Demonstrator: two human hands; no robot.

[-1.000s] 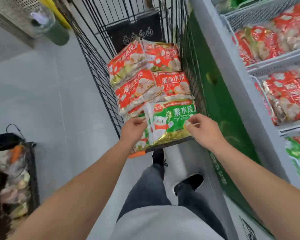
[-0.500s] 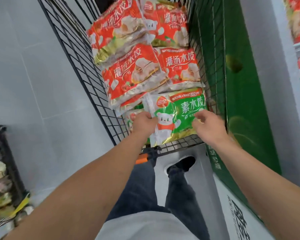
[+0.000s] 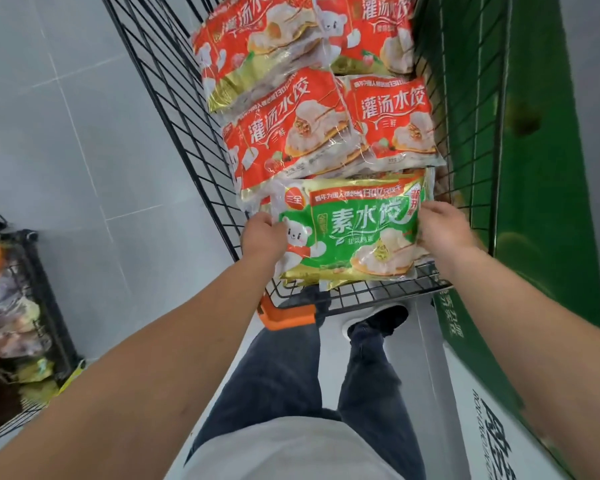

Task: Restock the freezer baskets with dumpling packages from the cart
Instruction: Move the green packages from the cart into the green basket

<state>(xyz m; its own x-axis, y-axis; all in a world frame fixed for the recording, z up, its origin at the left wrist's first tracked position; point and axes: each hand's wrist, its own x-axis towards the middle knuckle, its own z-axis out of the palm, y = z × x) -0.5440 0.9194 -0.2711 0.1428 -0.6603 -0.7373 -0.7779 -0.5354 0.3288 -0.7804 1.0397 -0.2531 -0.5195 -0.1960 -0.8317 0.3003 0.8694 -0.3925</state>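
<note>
The green dumpling package (image 3: 349, 230) has come up off the pile since a moment ago: before, both hands were only settling on its ends, and now it sits tilted and raised at the near edge of the cart (image 3: 174, 109), face up. The left hand (image 3: 263, 237) has its grip clenched on the package's left edge, and the right hand (image 3: 442, 227) pinches the right edge, so the bag is grasped from both sides. That looks to me like the pick-up is done and the carry to the freezer comes next; no basket shows from here, so nothing is restocked with this one yet.

Behind it the red dumpling packages (image 3: 291, 133) lie stacked toward the cart's far end, their near edges overlapping the green bag's top. The cart's wire wall on the right stands between the bag and the green freezer side (image 3: 548, 168), so I reckon it must be lifted over. A crate of other goods (image 3: 21, 306) sits on the floor at the left.
</note>
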